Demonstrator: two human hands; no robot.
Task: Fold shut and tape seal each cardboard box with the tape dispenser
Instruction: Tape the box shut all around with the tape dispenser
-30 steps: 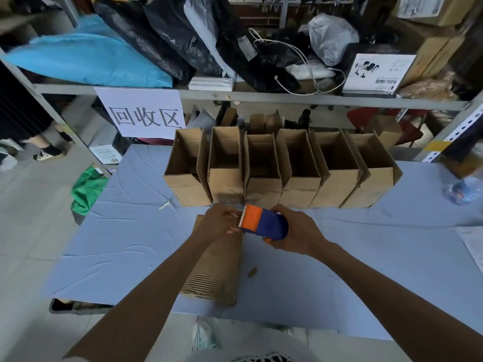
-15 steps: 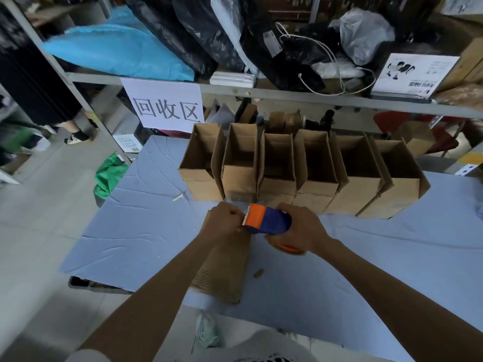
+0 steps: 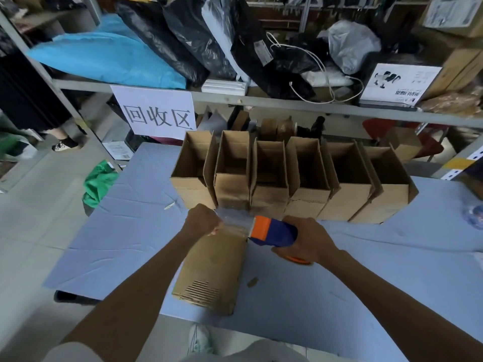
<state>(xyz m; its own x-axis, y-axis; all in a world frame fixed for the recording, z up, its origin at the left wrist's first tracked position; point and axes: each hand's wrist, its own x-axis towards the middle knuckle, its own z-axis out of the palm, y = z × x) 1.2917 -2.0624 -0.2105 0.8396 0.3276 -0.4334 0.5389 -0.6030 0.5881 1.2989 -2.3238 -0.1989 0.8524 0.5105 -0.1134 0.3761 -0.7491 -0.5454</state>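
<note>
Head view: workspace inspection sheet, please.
Surface: wrinkled blue-grey table cloth.
Job's things: brown cardboard box lying in front; six open cardboard boxes rowed behind; clear tape strip over the near box.
Clutter: small cardboard scrap beside that box; white scrap further left.
Grippers: left hand pinches the tape end; right hand grips the blue-and-orange tape dispenser.
Cables: white cord on shelf.
Surroundings: grey metal shelf, black bags, white paper sign.
</note>
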